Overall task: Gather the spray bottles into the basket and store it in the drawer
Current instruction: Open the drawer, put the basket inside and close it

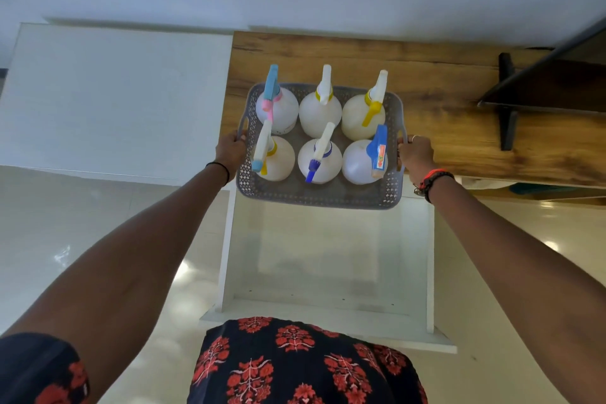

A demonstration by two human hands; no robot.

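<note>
A grey perforated basket (314,195) holds several white spray bottles (320,115) standing upright in two rows, with blue, pink, yellow and white trigger heads. My left hand (230,151) grips the basket's left handle and my right hand (415,154) grips its right handle. The basket hangs partly over the wooden counter (436,75) and partly over the open white drawer (328,259) below it. Nothing lies inside the drawer.
A dark bracket shelf (541,88) stands on the counter at the right. A white cabinet face (114,95) lies to the left, above a glossy tiled floor (82,239). My patterned dark and red clothing (295,367) fills the bottom edge, touching the drawer front.
</note>
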